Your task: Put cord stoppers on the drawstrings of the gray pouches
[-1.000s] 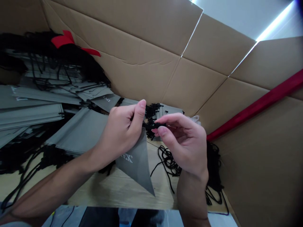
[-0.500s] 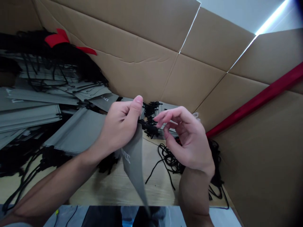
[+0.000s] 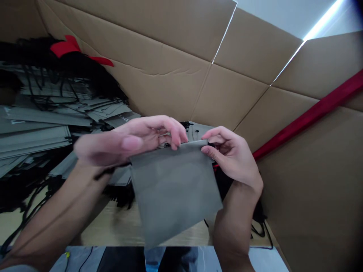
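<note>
A flat grey drawstring pouch point(image 3: 176, 189) hangs in front of me, its plain side facing me. My right hand point(image 3: 234, 158) pinches the pouch's top right corner between thumb and fingers, where a bit of black cord shows. At the top edge, further left, the bent fingertips of my left hand point(image 3: 136, 139) touch the pouch. Its thumb is blurred and stands well away from those fingers, so that hand is open. A black cord end point(image 3: 104, 173), also blurred, sticks out at the pouch's top left corner.
Piles of grey pouches point(image 3: 36, 138) with black cords fill the left side. A red strip point(image 3: 66, 47) lies on the black heap there. Cardboard walls point(image 3: 167, 75) enclose the back and right, crossed by a dark red band point(image 3: 312, 113). The pale tabletop point(image 3: 113, 230) ends before my legs.
The pouch has turned from nearly edge-on to broadside. My right hand has closed on its corner. My left hand has moved left and opened out from its fist-like grip.
</note>
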Tool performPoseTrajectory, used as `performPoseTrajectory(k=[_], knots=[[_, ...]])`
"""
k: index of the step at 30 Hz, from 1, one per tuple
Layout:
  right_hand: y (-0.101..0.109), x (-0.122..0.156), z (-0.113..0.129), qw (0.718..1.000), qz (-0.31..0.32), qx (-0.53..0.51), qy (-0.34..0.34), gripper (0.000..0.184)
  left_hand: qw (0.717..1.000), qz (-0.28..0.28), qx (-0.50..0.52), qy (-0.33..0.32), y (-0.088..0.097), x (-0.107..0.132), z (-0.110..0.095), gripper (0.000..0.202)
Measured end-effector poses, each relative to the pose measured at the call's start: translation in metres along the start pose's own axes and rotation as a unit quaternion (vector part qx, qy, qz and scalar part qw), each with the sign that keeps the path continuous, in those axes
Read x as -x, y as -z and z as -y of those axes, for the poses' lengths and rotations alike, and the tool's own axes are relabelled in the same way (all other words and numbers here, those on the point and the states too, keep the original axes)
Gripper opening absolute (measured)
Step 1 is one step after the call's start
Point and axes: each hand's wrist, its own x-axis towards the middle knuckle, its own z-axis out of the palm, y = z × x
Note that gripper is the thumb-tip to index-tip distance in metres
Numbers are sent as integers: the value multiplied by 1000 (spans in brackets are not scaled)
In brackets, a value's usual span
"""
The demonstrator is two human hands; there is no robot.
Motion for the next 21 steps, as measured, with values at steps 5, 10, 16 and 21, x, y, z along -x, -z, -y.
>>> performPoseTrajectory(k=[5,10,16,21], knots=[[-16,2,9,998,16,32,59,33,991,91,52,86,-19,-5,20,16],[-31,-4,13,993,-32,58,98,42,992,53,73,83,-34,-4,17,5],[-31,0,19,982,-97,72,144,26,996,-35,57,62,-42,3,9,5],[-34,-1,26,966,-129,106,199,18,990,-98,99,16,-50,2,9,10]])
